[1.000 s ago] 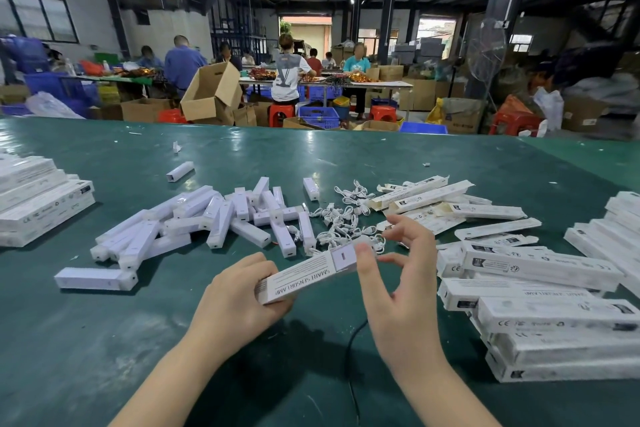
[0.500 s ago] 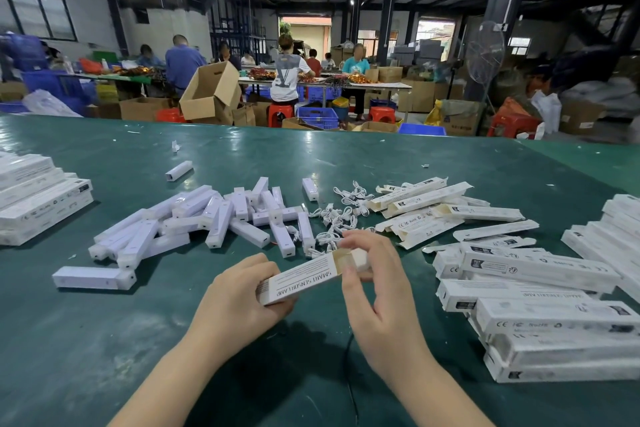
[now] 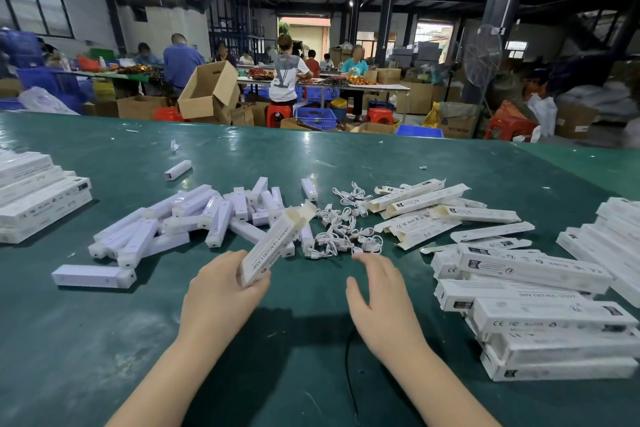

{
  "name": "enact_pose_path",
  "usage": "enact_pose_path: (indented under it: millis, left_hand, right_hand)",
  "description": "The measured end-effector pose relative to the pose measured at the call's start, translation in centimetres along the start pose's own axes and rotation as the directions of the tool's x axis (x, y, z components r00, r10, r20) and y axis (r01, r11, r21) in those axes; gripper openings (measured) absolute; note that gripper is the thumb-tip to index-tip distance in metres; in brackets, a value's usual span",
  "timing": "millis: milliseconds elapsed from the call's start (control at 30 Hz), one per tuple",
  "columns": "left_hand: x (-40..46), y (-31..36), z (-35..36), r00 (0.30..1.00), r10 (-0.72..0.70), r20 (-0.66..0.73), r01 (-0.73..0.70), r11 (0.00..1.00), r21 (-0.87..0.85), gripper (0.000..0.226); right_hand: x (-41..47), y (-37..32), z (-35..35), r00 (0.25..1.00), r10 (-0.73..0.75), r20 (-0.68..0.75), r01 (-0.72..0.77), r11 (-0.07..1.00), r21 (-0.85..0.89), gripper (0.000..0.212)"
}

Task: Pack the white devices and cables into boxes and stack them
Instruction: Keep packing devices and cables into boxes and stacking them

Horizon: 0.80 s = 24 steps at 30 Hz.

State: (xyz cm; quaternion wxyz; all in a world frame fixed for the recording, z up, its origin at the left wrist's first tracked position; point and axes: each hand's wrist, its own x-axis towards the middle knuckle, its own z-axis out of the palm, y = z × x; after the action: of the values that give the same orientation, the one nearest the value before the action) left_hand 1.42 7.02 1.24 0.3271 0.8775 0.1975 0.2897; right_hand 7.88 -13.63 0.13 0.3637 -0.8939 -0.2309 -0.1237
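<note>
Head view: my left hand (image 3: 221, 291) is gripping an open box (image 3: 273, 246); right hand (image 3: 381, 295) is loose, nearing cables (image 3: 341, 232). Cables could tangle.

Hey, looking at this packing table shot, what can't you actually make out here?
- Held box, head view: its inside is hidden by its own walls, contents unknown.
- Left stack: cut off by the frame edge.
- Cable pile: too tangled to count.
- Box print: too small to read.

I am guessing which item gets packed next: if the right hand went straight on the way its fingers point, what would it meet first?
Most likely the tangle of small white coiled cables. The open right hand points forward across the green table, its fingertips just short of the pile's near edge; height above the table is unclear.
</note>
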Motion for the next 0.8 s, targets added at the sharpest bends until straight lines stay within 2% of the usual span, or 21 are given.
enact_pose_path:
  millis: [133, 267, 367, 433, 533, 600, 667, 800]
  left_hand:
    - [0.1, -0.2, 0.0, 0.999, -0.040, 0.018, 0.040, 0.999, 0.008, 0.023]
    - [0.1, 0.0, -0.3, 0.998, -0.030, 0.053, 0.028, 0.999, 0.027, 0.022]
    - [-0.1, 0.4, -0.3, 0.996, -0.033, 0.080, 0.029, 0.998, 0.050, 0.020]
    - [-0.2, 0.5, -0.3, 0.994, -0.026, 0.102, 0.019, 0.997, 0.069, 0.020]
    - [-0.3, 0.8, -0.3, 0.991, -0.020, 0.129, 0.007, 0.995, 0.103, 0.020]
    - [-0.3, 1.0, -0.4, 0.991, -0.020, 0.131, 0.005, 0.994, 0.113, 0.021]
    - [-0.3, 1.1, -0.4, 0.991, -0.021, 0.134, 0.003, 0.991, 0.137, 0.021]
    - [-0.5, 1.3, -0.3, 0.985, -0.017, 0.172, -0.005, 0.992, 0.129, 0.020]
  right_hand:
    - [0.9, 0.1, 1.0, 0.988, 0.037, 0.152, -0.006, 0.980, -0.200, 0.048]
    - [2.9, -0.8, 1.7, 0.968, -0.069, 0.243, 0.136, 0.953, -0.272, 0.057]
    - [4.8, -1.2, 2.0, 0.933, -0.053, 0.355, 0.180, 0.925, -0.336, 0.058]
    - [5.5, -1.6, 2.2, 0.912, 0.018, 0.409, 0.136, 0.929, -0.345, 0.054]
    - [5.7, -2.1, 1.9, 0.937, 0.035, 0.346, 0.090, 0.937, -0.339, 0.039]
    - [5.2, -2.2, 1.3, 0.944, -0.023, 0.329, 0.151, 0.918, -0.368, 0.034]
    - [4.4, -2.2, 0.7, 0.924, -0.069, 0.376, 0.223, 0.896, -0.383, 0.032]
    - [2.2, -2.2, -0.2, 0.905, -0.053, 0.422, 0.222, 0.905, -0.362, 0.023]
